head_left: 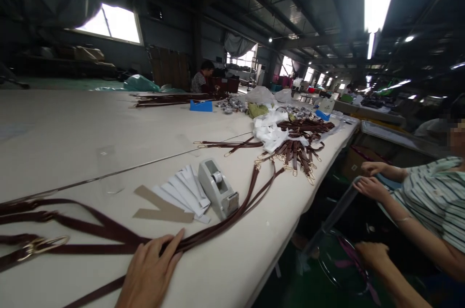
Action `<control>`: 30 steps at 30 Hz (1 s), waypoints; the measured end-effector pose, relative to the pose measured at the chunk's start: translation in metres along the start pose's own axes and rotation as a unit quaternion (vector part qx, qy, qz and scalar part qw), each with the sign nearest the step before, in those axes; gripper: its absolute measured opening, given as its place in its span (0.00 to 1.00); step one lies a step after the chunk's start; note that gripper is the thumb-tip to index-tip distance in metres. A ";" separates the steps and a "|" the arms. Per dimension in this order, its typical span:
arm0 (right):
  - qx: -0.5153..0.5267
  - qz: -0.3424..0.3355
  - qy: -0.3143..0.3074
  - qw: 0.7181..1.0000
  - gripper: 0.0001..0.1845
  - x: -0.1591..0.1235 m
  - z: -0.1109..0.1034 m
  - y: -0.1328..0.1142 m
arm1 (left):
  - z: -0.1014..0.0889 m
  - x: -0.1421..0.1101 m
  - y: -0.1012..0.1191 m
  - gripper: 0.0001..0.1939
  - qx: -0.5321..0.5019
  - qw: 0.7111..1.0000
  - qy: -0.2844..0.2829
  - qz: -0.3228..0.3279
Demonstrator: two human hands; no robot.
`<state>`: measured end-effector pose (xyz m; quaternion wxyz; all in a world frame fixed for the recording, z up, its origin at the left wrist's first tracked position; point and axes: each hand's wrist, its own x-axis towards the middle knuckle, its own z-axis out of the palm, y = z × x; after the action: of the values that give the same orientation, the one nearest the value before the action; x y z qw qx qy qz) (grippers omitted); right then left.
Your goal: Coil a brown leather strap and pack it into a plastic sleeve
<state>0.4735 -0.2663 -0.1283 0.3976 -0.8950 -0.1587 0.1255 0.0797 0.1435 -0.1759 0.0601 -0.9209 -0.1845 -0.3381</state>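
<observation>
My left hand lies flat, fingers stretched out, on a bundle of dark brown straps that runs across the cream table. A gold metal clasp sits on the straps at the far left. Just beyond the hand are a grey tape dispenser, white paper strips and brown card pieces. My right hand is below the table edge with its fingers curled at the rim of a clear plastic bag.
A person in a striped shirt sits at the right, both hands near the table edge. Further along lie more straps with gold clasps, white bags, and a blue tape dispenser. Another person sits at the far end.
</observation>
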 end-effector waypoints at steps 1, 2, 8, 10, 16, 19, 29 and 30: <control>-0.041 -0.005 0.003 0.999 0.14 -0.005 -0.007 0.013 | -0.001 0.000 0.002 0.22 -0.005 1.000 -0.005 -0.010; -0.078 -0.015 0.010 0.997 0.10 -0.007 -0.011 0.023 | -0.002 -0.001 0.003 0.21 -0.010 1.000 -0.011 -0.018; -0.185 -0.192 0.010 0.964 0.16 0.003 0.037 -0.014 | -0.015 -0.001 0.014 0.21 -0.015 0.999 -0.010 -0.030; -0.191 -0.271 -0.004 0.944 0.18 0.002 0.071 -0.050 | -0.022 -0.003 0.019 0.23 -0.023 0.999 -0.005 -0.029; -0.222 -0.456 -0.030 0.861 0.16 -0.007 0.164 -0.130 | -0.043 -0.033 0.035 0.24 -0.061 0.996 -0.012 -0.058; -0.245 -0.498 -0.022 0.831 0.15 -0.011 0.191 -0.143 | -0.050 -0.050 0.043 0.20 -0.094 0.990 -0.015 -0.104; -0.229 -0.635 0.003 0.738 0.15 -0.005 0.177 -0.144 | -0.065 -0.044 0.064 0.12 -0.241 0.936 -0.042 -0.252; -0.215 -0.649 0.012 0.730 0.14 -0.007 0.175 -0.144 | -0.066 -0.043 0.066 0.12 -0.248 0.933 -0.044 -0.258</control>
<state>0.3788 -0.0601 -0.1338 0.1807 -0.6372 -0.7187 -0.2116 0.0349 0.0545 -0.1524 -0.2679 -0.8411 -0.3287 -0.3358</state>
